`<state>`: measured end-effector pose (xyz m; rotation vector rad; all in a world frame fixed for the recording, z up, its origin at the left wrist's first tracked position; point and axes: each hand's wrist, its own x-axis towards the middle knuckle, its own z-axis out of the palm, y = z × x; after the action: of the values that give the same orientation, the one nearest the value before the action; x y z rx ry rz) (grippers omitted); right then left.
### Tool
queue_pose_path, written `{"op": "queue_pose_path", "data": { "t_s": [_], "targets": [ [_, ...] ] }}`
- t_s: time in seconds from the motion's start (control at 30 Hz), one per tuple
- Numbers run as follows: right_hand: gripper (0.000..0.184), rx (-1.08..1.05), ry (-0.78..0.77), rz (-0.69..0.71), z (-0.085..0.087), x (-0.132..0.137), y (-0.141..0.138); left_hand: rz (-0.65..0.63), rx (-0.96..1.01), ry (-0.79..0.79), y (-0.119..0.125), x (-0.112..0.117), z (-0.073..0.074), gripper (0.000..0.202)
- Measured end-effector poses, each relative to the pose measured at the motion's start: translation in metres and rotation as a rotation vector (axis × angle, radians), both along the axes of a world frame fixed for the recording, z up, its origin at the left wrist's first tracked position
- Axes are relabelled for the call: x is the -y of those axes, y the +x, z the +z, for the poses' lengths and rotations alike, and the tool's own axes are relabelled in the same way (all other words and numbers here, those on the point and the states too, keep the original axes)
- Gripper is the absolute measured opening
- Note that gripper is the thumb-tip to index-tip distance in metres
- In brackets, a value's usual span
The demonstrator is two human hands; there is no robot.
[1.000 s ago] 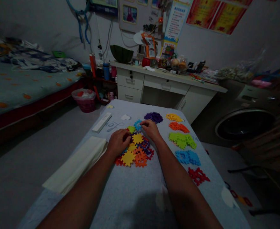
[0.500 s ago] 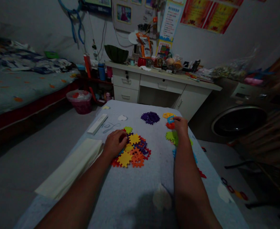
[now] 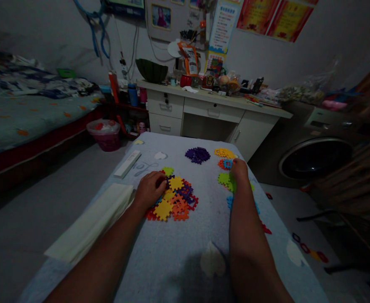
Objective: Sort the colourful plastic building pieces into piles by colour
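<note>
My left hand (image 3: 151,189) rests at the left side of a mixed pile of plastic interlocking pieces (image 3: 180,204), its fingers curled; whatever they grip, if anything, is hidden. My right hand (image 3: 240,169) pinches a blue interlocking piece (image 3: 227,163) over the small orange pile (image 3: 221,164). Behind it lies a yellow pile (image 3: 224,153), and to the left a purple pile (image 3: 198,155). Green pieces (image 3: 225,180) sit nearer, partly covered by my right forearm. Blue pieces (image 3: 230,202) and red pieces (image 3: 266,228) show beside that forearm.
A cloth-covered table (image 3: 175,261) carries the pieces. On its left are a long white box (image 3: 127,164) and a folded pale sheet (image 3: 93,223). Beyond stand a cluttered white desk (image 3: 166,103), a washing machine (image 3: 317,155) and a pink bin (image 3: 105,136).
My right hand has shifted the blue piece slightly nearer, from the edge of the yellow pile to over the orange one. My left hand stays at the mixed pile.
</note>
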<state>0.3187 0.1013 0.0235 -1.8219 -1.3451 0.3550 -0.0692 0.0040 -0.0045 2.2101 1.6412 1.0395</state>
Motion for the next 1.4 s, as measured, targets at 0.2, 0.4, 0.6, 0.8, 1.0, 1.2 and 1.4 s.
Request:
{"op": "queue_pose_path", "data": {
  "t_s": [0.2,0.4,0.6,0.8,1.0,1.2,1.4],
  "targets": [
    [0.038,0.101,0.009,-0.062,0.019,0.002,-0.021,-0.009,-0.009,0.011,0.0,-0.001,-0.002,0.021],
    [0.028,0.074,0.023,0.297,0.025,-0.001,-0.076,0.004,-0.012,-0.002,0.0,-0.001,-0.001,0.022],
    [0.019,0.182,-0.083,0.706,0.017,0.01,-0.138,0.008,-0.004,-0.007,0.002,0.001,0.001,0.022],
    [0.015,0.217,-0.213,0.948,0.016,0.026,-0.172,0.001,0.009,-0.002,0.002,0.002,0.002,0.021],
    [0.02,0.111,-0.289,0.996,0.017,0.033,-0.182,0.007,-0.001,-0.009,0.003,0.003,0.005,0.019],
    [0.013,-0.191,-0.394,1.019,0.025,0.036,-0.177,0.012,-0.011,-0.007,0.004,0.002,0.005,0.019],
    [0.02,-0.443,-0.347,0.963,0.034,0.036,-0.163,0.013,-0.004,0.006,0.002,0.001,0.003,0.02]
  ]
}}
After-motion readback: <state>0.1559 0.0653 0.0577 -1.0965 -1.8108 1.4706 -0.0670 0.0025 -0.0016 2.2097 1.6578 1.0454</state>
